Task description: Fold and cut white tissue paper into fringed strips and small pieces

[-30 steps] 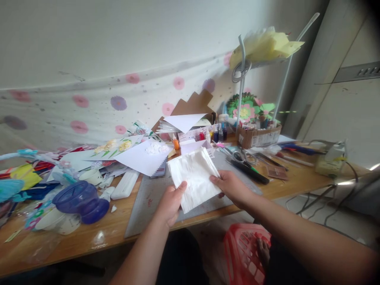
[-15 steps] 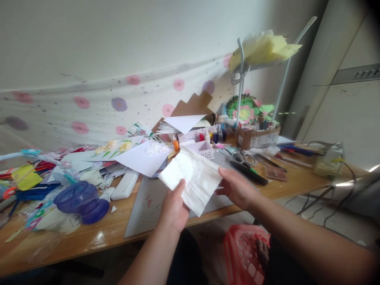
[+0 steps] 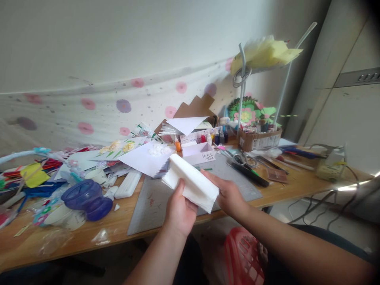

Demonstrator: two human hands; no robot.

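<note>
A white paper napkin (image 3: 191, 178), bent over into a narrower folded shape, is held above the near edge of the table. My left hand (image 3: 181, 211) grips its lower left part, thumb on top and fingers underneath. At its right end, my right hand (image 3: 230, 194) is closed on the edge, with some fingers hidden behind the paper. Below and behind the napkin lies a grey cutting mat (image 3: 148, 206). Just beyond stands a shallow white box (image 3: 204, 156) with handwriting on its front.
To the left are a blue plastic bowl (image 3: 86, 198), white paper (image 3: 142, 158) bearing white bits, and craft pieces. Scissors (image 3: 240, 159) and a black-handled tool (image 3: 252, 174) lie right. Behind are small paint bottles (image 3: 216, 137) and a cardboard box (image 3: 259, 138). A red plastic basket (image 3: 242, 257) is below.
The napkin was spread wider and flatter; it is now folded over into a narrower strip. My right hand has moved slightly left and down along with its edge.
</note>
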